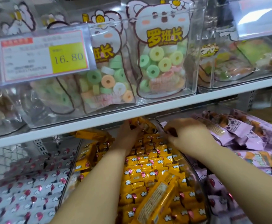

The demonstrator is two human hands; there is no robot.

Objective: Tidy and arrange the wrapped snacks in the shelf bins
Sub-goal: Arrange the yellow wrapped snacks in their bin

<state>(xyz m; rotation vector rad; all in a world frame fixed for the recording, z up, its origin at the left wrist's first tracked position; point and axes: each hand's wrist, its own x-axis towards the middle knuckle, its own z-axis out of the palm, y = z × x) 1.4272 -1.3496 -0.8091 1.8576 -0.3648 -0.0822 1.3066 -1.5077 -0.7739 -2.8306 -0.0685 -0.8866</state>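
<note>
Reaching deep under the white shelf board (pixel 132 115) with the left hand (pixel 128 135), fingers curled on a few orange wrapped snacks (pixel 145 126) at the back of the clear middle bin (pixel 196 172). Pinching with the right hand (pixel 187 136) a small dark wrapper (pixel 172 131) at that bin's right wall, just beside the pink wrapped snacks (pixel 245 135). Working with both hands near each other, not touching. Likely light, small and slick in crinkly foil, so prone to slide off the heap. Probably brittle inside, so better taken across the flat middle with a gentle pinch than squeezed or dragged by the crimped ends. Hard to tell how many packets sit in the left grip, with the fingertips hidden behind them. Unclear what the dark wrapper holds. Blurred on the left: white wrapped snacks (pixel 27 191), print unreadable. Cut off at the bottom edge: one long orange pack (pixel 156 199).
</note>
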